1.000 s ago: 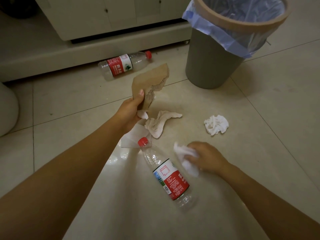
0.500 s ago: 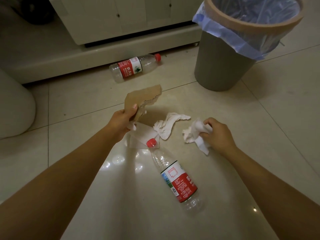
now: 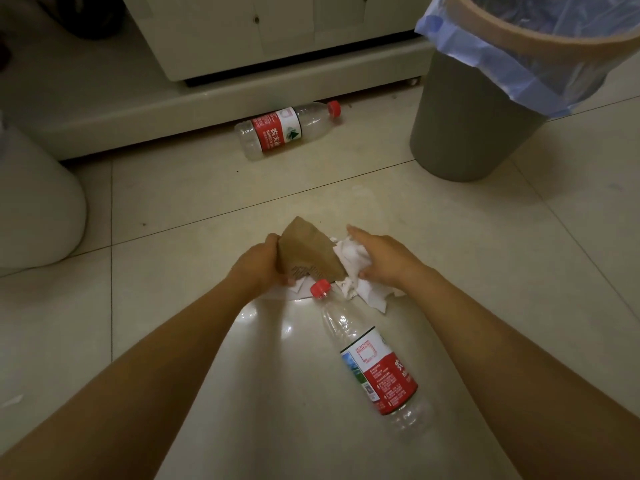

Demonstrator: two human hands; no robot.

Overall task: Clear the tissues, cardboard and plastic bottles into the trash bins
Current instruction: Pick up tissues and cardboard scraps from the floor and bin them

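Observation:
My left hand [image 3: 261, 263] grips a torn brown piece of cardboard [image 3: 308, 256] low over the floor. Right beside it, my right hand [image 3: 384, 258] holds crumpled white tissues [image 3: 349, 258] with the fingers stretched forward; more tissue [image 3: 372, 297] hangs below the hand. A clear plastic bottle [image 3: 372, 355] with a red cap and red label lies on the tiles just in front of both hands. A second such bottle [image 3: 285, 128] lies farther off, against the cabinet base. The grey trash bin [image 3: 464, 133] with a blue liner stands at the upper right.
A cream cabinet [image 3: 277, 32] on a low plinth runs along the back. A rounded white object [image 3: 34, 209] sits at the left edge. The floor is glossy beige tile [image 3: 519, 271], with a small white scrap [image 3: 12, 400] at the far left.
My right hand picked up tissues from the floor and carried them left to the cardboard. My left hand lowered the cardboard over the tissues lying near the bottle's cap.

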